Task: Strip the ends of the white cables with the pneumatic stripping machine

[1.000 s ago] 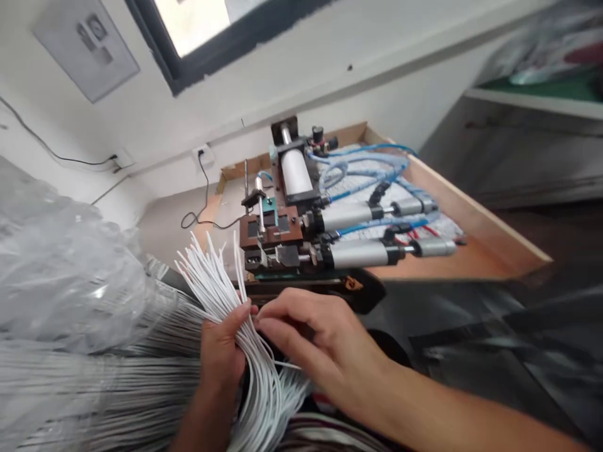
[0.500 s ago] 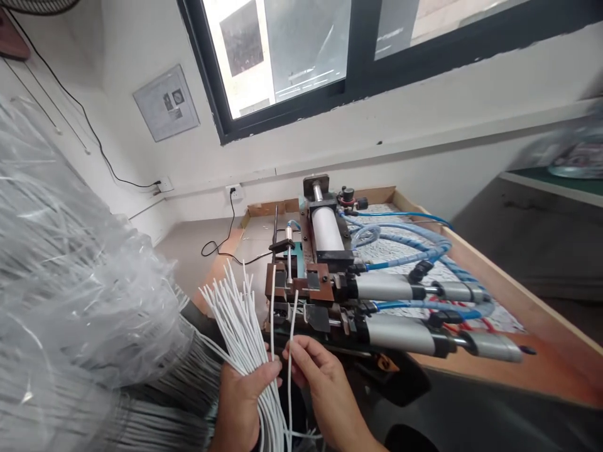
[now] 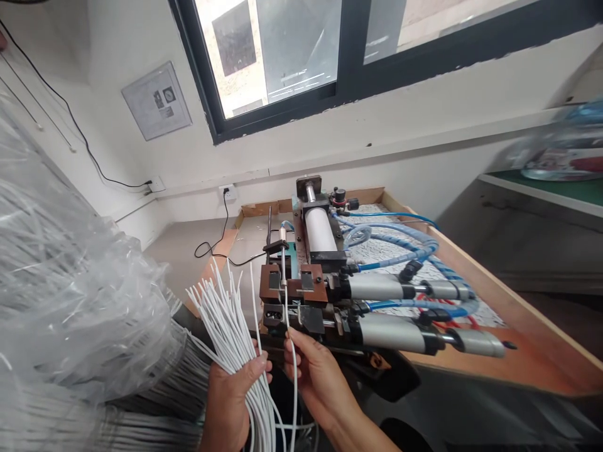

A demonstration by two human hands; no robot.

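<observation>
My left hand (image 3: 235,389) is closed around a thick bundle of white cables (image 3: 230,333), whose loose ends fan out upward. One cable of the bundle stands a little apart near the thumb. Between thumb and fingers, my right hand (image 3: 315,370) pinches a single white cable (image 3: 294,383). The upper end of that cable reaches up between the jaws of a pneumatic machine (image 3: 294,290) and meets the thin metal rod (image 3: 283,267) there. The lower part of the cable hangs down past my right hand.
Silver air cylinders (image 3: 393,333) and blue hoses (image 3: 419,251) lie right of the jaws, inside a wooden-edged tray (image 3: 532,326). Plastic-wrapped cable bundles (image 3: 94,301) crowd the left side. A black cord (image 3: 225,232) runs to a wall socket. A green shelf (image 3: 560,188) holds a large bottle.
My right hand has moved its cable up and forward, so its end now sits in the jaws at the rod. My left hand still holds the bundle. The view has shifted slightly.
</observation>
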